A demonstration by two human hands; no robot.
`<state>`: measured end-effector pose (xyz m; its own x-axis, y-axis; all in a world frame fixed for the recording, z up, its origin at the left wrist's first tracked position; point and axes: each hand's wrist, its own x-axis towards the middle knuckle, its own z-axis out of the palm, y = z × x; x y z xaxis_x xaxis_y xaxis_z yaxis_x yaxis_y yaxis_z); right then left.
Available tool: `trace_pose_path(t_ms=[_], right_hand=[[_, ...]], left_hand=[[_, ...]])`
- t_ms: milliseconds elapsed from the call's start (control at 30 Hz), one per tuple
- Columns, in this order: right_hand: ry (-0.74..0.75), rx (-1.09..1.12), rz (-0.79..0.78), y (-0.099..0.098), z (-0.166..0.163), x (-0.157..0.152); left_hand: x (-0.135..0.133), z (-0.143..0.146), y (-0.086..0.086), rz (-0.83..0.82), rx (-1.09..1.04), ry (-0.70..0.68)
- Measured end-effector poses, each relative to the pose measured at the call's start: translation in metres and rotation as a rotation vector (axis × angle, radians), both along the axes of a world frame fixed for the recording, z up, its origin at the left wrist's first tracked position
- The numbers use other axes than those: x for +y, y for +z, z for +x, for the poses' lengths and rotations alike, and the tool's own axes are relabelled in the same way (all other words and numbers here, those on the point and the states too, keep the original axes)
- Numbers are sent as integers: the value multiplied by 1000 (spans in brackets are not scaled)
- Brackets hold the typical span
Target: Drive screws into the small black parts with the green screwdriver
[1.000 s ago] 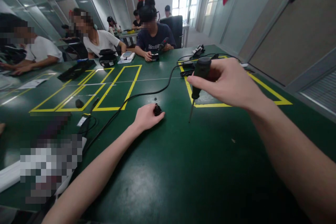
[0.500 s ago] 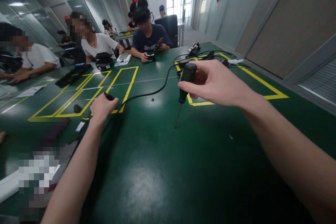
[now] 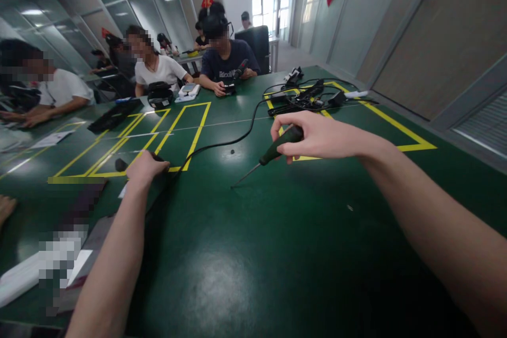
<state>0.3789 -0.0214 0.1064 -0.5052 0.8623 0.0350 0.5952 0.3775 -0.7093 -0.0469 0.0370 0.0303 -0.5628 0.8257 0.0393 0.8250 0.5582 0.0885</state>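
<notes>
My right hand (image 3: 317,134) is closed round the dark green handle of a screwdriver (image 3: 273,152). The tool lies tilted low, its thin metal tip (image 3: 237,182) pointing left and almost touching the green table (image 3: 245,253). My left hand (image 3: 146,166) is stretched far out to the left, fingers curled over a small black part that barely shows at its fingertips, close to the yellow tape line (image 3: 119,171) and the black cable (image 3: 222,143). A small dark object (image 3: 120,164) sits just left of that hand.
A tiny dark piece (image 3: 232,151) lies mid-table. Tangled black cables and adapters (image 3: 304,97) sit at the back right inside yellow tape. Several people sit along the far and left sides with devices. A blurred item and white paper (image 3: 24,277) lie near left.
My left hand moved from mid-table out to the left with the small black part. My right hand tipped the screwdriver from upright to nearly flat, tip pointing left.
</notes>
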Motion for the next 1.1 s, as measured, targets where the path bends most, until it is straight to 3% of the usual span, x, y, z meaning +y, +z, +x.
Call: trace_pose_path(t_ms=[167, 400, 533, 633, 800, 1100], right_hand=[[88, -131, -35, -7, 3, 5], [133, -206, -47, -7, 3, 3], [137, -213, 38, -6, 2, 2], [147, -206, 64, -7, 3, 2], [161, -210, 67, -8, 3, 3], [143, -164, 95, -5, 3, 1]], left_hand=[[1, -4, 4, -8, -26, -29], [8, 1, -2, 338, -219, 47], [14, 4, -20, 636, -672, 93], [17, 8, -35, 697, -839, 113], [17, 12, -48, 780, -896, 126], [20, 8, -48, 818, -886, 109]])
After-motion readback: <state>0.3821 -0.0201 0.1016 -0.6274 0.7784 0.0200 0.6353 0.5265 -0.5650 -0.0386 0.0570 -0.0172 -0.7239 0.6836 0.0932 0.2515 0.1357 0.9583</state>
